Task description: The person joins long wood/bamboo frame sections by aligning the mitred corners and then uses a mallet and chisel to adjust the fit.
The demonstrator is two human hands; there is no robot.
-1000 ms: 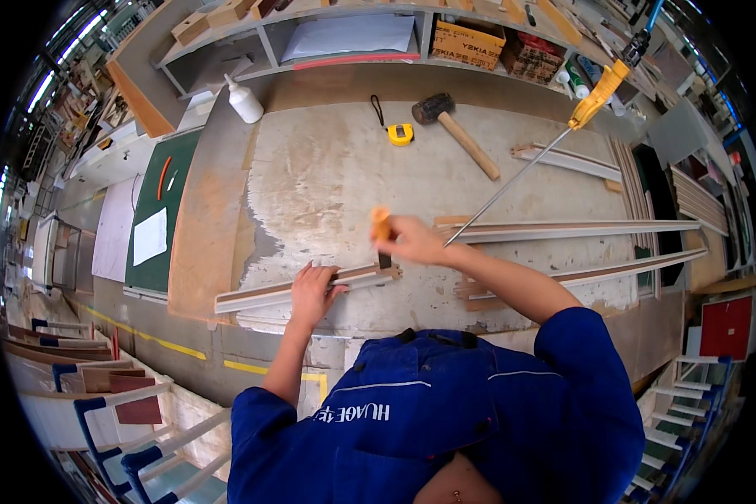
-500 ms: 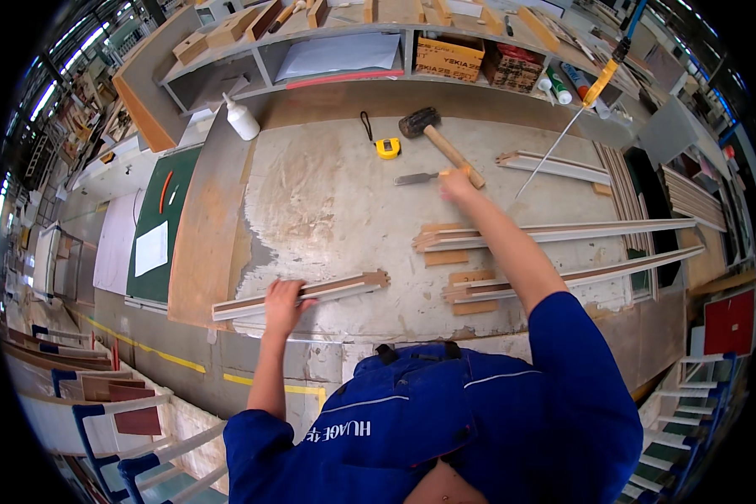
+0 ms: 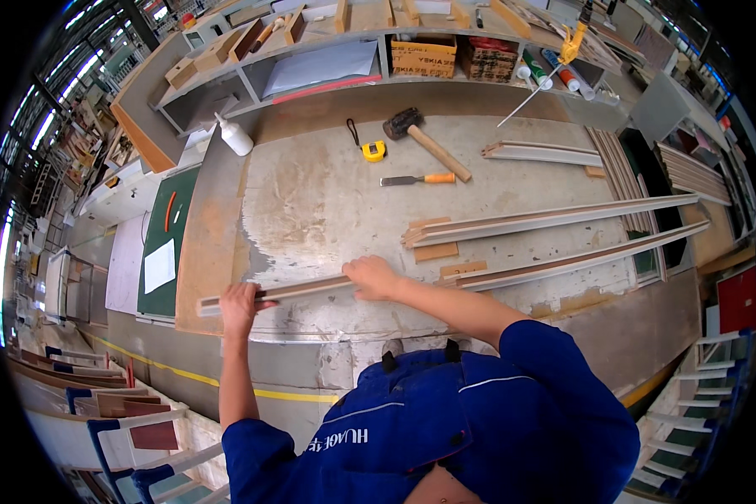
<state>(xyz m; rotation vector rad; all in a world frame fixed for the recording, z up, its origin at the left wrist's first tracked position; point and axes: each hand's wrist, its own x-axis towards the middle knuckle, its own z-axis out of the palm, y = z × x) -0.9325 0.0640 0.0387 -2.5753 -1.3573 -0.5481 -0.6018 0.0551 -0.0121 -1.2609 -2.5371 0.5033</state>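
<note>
A short wooden moulding strip (image 3: 307, 291) with a pale edge and brown face lies crosswise near the bench's front edge. Close to its left end, my left hand (image 3: 240, 307) is wrapped round it. My right hand (image 3: 373, 278) grips the opposite end and hides the tip there. Farther off lies a chisel (image 3: 403, 181) with an orange handle, blade to the left. Behind it is a mallet (image 3: 437, 153) with a black head and wooden handle. A yellow tape measure (image 3: 374, 151) with a black strap sits left of the mallet.
Two long mouldings (image 3: 554, 218) rest on wood blocks at the right, with a shorter moulding (image 3: 542, 154) beyond them. A white squeeze bottle (image 3: 234, 137) stands at the back left. Over the far right hangs a yellow power screwdriver (image 3: 571, 44) with a long bit. Shelving (image 3: 254, 84) lines the back.
My right hand has let go of the chisel, which lies on the bench, and has come nearer to grip the short strip's right end. My left hand has shifted slightly left along with the strip.
</note>
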